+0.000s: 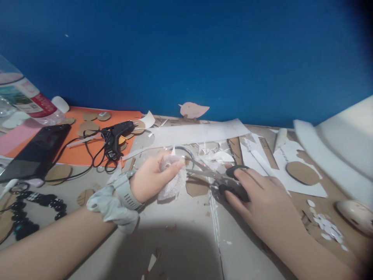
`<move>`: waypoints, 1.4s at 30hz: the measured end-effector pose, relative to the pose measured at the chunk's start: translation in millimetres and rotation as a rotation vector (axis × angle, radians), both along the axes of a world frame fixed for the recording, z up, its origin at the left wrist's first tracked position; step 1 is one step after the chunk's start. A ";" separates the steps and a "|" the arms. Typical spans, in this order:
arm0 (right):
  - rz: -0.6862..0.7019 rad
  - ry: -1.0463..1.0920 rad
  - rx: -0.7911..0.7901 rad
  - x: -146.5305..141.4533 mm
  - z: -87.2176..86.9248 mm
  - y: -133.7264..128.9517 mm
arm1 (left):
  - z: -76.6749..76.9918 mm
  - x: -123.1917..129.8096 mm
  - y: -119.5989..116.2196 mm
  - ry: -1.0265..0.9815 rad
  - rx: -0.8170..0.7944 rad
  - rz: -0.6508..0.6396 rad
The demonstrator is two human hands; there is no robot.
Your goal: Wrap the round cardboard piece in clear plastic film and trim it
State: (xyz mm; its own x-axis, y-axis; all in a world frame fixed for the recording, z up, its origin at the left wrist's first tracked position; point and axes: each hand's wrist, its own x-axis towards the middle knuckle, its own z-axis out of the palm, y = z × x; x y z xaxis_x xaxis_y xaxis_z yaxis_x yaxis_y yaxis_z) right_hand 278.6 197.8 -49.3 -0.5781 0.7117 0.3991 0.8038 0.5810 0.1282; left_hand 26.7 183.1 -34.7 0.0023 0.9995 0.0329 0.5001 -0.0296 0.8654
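Note:
My left hand (154, 175), with a watch and a scrunchie at its wrist, pinches a whitish, rough-textured piece (171, 188) that looks rolled or folded. A small white point sticks up behind it; its exact kind does not show. In my right hand (259, 194) are black-handled scissors (215, 177), fingers and thumb through the loops. Their blades point left at the whitish piece, somewhat spread, with the tips at its right edge. I cannot tell whether they touch it. Under the blades lies a brown cardboard piece (198, 187). White paper scraps (218, 155) lie just beyond.
On orange paper (128, 114) at left lie a black glue gun (115, 138) with its cord and several cardboard discs. Nearby are a phone (37, 149), a bottle (32, 99) and a beaded bracelet (37, 200). A pink paper bird (194, 110) stands before the blue wall (186, 50).

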 end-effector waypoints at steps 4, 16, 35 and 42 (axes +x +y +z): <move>-0.019 0.020 -0.038 1.7 -3.0 0.5 | -1.6 -1.5 -0.7 -0.064 -0.008 -0.025; 0.005 0.009 0.009 -1.6 1.4 -1.0 | -0.3 0.2 0.1 -0.045 0.013 -0.035; 0.001 -0.013 0.007 -1.4 3.8 0.9 | -1.9 1.0 -1.1 -0.309 -0.128 -0.047; -0.017 -0.039 0.011 -2.0 4.3 -0.6 | -3.2 -1.0 -1.2 -0.163 -0.012 -0.032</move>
State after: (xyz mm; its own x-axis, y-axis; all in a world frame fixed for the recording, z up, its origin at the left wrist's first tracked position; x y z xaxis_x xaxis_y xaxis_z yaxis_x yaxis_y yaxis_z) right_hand 276.6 197.1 -45.1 -0.5812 0.7174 0.3841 0.8078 0.5654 0.1663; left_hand 25.7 181.8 -37.9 0.0301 0.9993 0.0231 0.3521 -0.0322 0.9354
